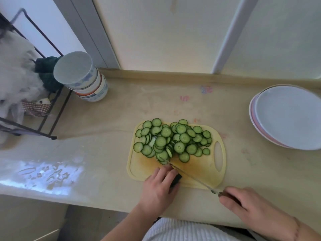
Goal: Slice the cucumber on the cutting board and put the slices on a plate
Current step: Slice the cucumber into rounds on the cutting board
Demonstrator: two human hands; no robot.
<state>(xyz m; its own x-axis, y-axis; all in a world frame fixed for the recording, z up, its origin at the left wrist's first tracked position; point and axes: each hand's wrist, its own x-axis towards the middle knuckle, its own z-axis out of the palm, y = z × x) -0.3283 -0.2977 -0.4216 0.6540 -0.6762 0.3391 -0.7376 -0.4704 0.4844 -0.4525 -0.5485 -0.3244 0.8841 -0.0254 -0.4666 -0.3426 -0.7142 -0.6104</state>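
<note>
Gripping the knife (192, 177) by its dark handle, the right hand (243, 204) sits at the counter's near edge, fingers curled round the handle, just off the board's near right corner. The blade runs diagonally up and left across the board (199, 169), its tip meeting the near end of the slice pile. The left hand (159, 186) rests on the board's near left part, fingers curled down over the uncut cucumber (176, 180), of which only a short dark stub shows between the fingers and the blade. Slices (173, 140) lie heaped over the far half of the board, many overlapping, some standing on edge near the middle; a few at the far edge overhang the rim. The board is pale yellow, with a handle slot at its right end, and lies on the beige counter (104, 136). Plates (288, 117), stacked and white, stand well apart to the right, holding no slices. Bowls (83, 77), stacked upside down, stand at the far left, beside a dark wire rack (43, 122) hung with cloths. Wet patches glint on the counter's near left.
</note>
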